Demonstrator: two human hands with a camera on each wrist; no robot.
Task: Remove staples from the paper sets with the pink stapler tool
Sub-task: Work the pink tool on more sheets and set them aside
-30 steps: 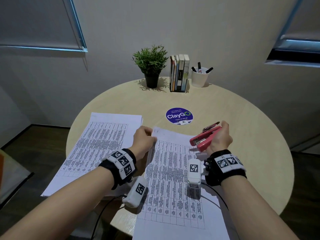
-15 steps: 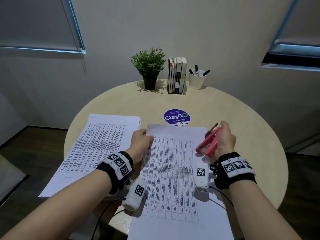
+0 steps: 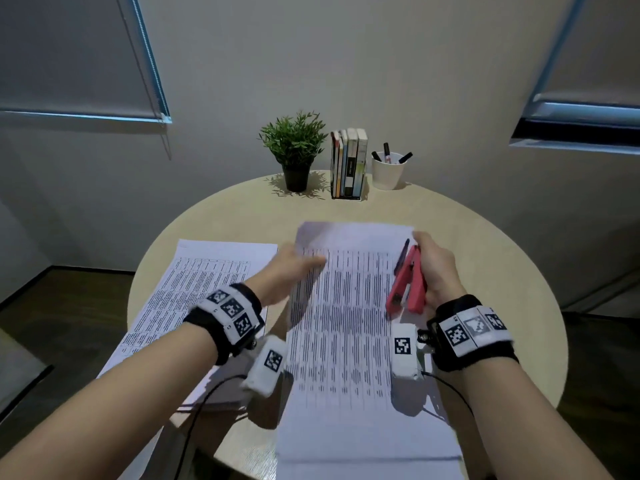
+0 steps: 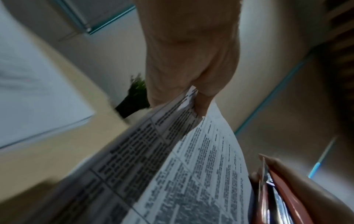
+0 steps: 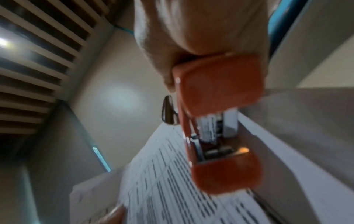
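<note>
1. The printed paper set (image 3: 349,306) in the middle of the round table (image 3: 502,271) is now lying squarer to the person than half a second ago, and its far edge is now covering the purple ClayGo sticker that was showing before.
2. The left hand (image 3: 294,275) is pinching the set's left edge between thumb and fingers; the left wrist view is showing sheets parting there.
3. The right hand (image 3: 438,271) is clenching the pink stapler tool (image 3: 407,285) at the set's right edge, now pointing its metal tip away from the person rather than leftwards.
4. The table print on the pages is blurring too much to be read.
5. The stapler is looking coral-pink with a silver metal inside, its two halves slightly apart.
6. A second paper set (image 3: 194,292) is lying to the left.
</note>
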